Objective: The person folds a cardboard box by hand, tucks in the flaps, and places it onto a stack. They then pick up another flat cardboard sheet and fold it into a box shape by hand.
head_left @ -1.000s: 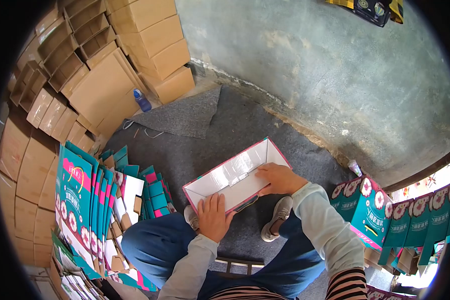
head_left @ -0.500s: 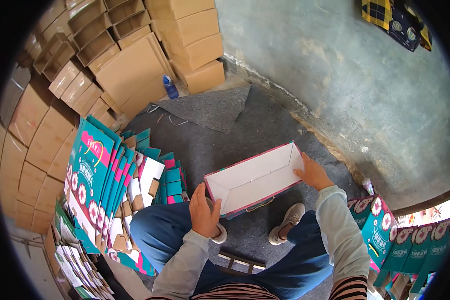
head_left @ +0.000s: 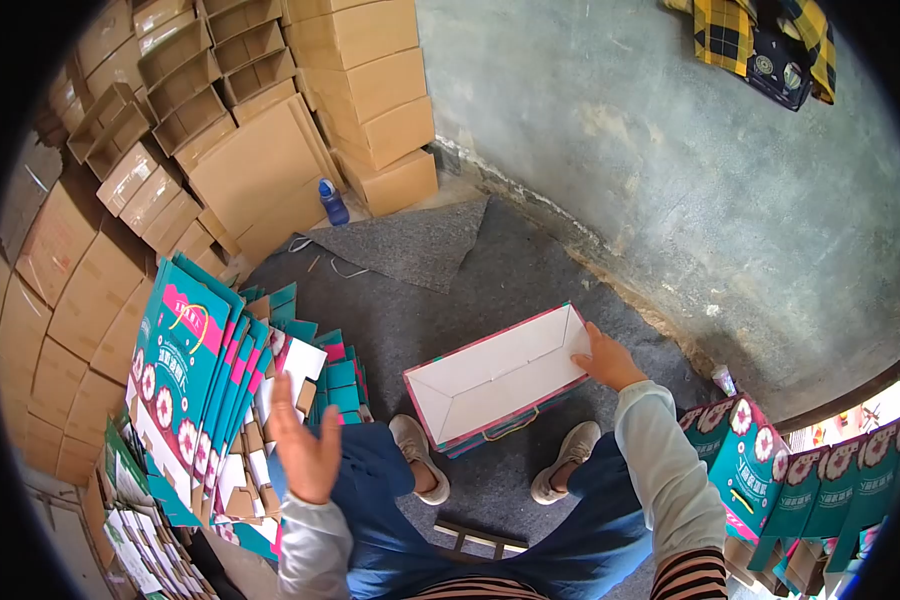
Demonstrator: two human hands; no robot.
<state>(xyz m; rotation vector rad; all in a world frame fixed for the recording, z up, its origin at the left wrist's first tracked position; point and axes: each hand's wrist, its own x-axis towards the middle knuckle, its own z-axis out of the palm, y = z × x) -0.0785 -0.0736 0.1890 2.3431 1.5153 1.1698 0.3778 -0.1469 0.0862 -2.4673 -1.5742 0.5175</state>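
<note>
An open box (head_left: 490, 380), white inside with pink and teal outside, hangs above the grey carpet in front of my knees. My right hand (head_left: 602, 358) grips its right end. My left hand (head_left: 303, 448) is off the box, raised with fingers spread, beside the leaning stack of flat teal printed cartons (head_left: 195, 380) on my left. My shoes (head_left: 420, 457) rest on the carpet below the box.
Brown cardboard boxes (head_left: 240, 130) are stacked along the left and back. A blue bottle (head_left: 333, 203) stands by them. Folded teal boxes (head_left: 770, 470) stand at the right. A loose carpet piece (head_left: 405, 245) lies ahead, before a concrete wall (head_left: 670, 170).
My left hand has let go of the box's left end and swung left toward the flat cartons. My right hand slid from inside the box to its right end.
</note>
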